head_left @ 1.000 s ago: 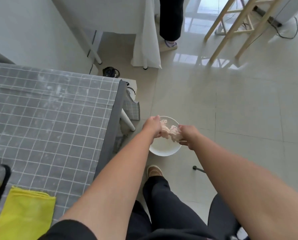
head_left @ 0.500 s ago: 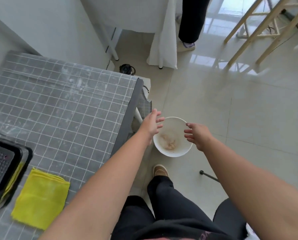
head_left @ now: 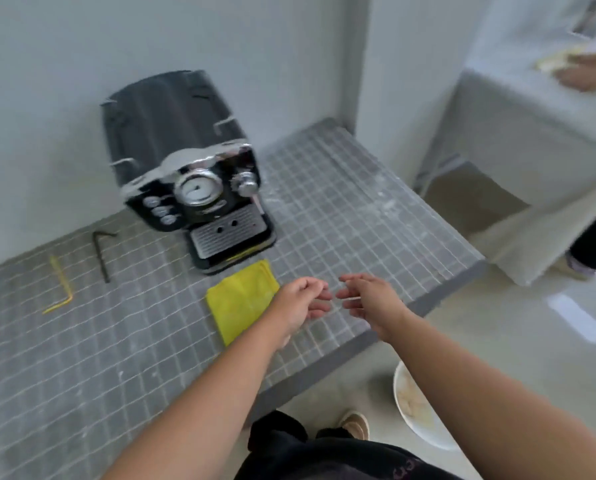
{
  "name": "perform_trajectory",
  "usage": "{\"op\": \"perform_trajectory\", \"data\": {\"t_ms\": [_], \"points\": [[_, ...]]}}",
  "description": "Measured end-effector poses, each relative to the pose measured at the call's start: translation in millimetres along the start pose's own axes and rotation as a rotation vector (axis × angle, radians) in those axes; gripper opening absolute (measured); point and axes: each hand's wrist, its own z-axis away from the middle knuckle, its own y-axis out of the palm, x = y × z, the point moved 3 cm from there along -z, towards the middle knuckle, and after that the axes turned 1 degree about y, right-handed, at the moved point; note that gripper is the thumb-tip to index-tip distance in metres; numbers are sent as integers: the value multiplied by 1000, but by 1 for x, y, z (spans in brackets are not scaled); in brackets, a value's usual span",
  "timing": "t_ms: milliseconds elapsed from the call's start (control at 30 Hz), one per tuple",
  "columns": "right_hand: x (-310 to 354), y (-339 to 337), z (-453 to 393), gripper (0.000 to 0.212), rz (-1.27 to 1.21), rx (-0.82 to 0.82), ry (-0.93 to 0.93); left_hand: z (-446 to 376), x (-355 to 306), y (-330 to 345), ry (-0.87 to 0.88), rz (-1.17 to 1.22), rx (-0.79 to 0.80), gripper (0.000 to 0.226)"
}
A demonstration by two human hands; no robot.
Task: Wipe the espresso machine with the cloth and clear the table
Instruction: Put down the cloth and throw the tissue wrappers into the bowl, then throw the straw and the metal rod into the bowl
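Note:
A black and chrome espresso machine (head_left: 192, 181) stands at the back of the grey grid-patterned table (head_left: 341, 209), against the wall. A folded yellow cloth (head_left: 237, 299) lies flat on the table just in front of its drip tray. My left hand (head_left: 301, 303) hovers over the table right of the cloth, fingers loosely curled and holding nothing. My right hand (head_left: 369, 299) hangs close beside it, fingers relaxed and empty. The fingertips of both hands nearly meet.
A black bent straw (head_left: 101, 251) and a yellow bent straw (head_left: 59, 285) lie on the table's left part. A white bin (head_left: 414, 417) with crumpled paper stands on the floor by the table's edge. Another person (head_left: 591, 67) works at a white table at right.
My hands dropped crumpled paper into the white bin, opened, then rose from the floor to above the table. The view swung up and left onto the espresso machine.

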Motion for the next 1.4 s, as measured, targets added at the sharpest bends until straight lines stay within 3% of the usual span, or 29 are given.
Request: {"op": "perform_trajectory", "data": {"t_ms": [133, 300, 467, 700, 867, 933, 1033, 1133, 1200, 1400], "points": [[18, 85, -4, 6, 144, 176, -29, 27, 5, -100, 23, -58, -290, 19], [12, 179, -3, 21, 444, 374, -78, 61, 27, -204, -27, -33, -610, 35], [0, 266, -12, 18, 559, 494, -52, 80, 59, -289, -129, -44, -793, 47], [10, 389, -47, 18, 750, 462, -151, 72, 69, -389, -208, -378, -823, 46], [16, 456, -79, 13, 930, 399, -226, 53, 70, -452, -173, -583, -863, 15], [14, 480, -87, 17, 1018, 438, -274, 42, 77, -471, -106, -706, -880, 20], [14, 507, -99, 23, 1140, 456, -366, 25, 87, -488, -102, -897, -803, 39], [12, 524, -108, 45, 1152, 401, -388, 15, 96, -491, -190, -1006, -649, 46], [11, 533, -111, 50, 1141, 356, -368, 12, 96, -488, -202, -1040, -619, 43], [6, 545, -120, 37, 1207, 208, -386, 8, 84, -487, -245, -1041, -675, 22]]}}
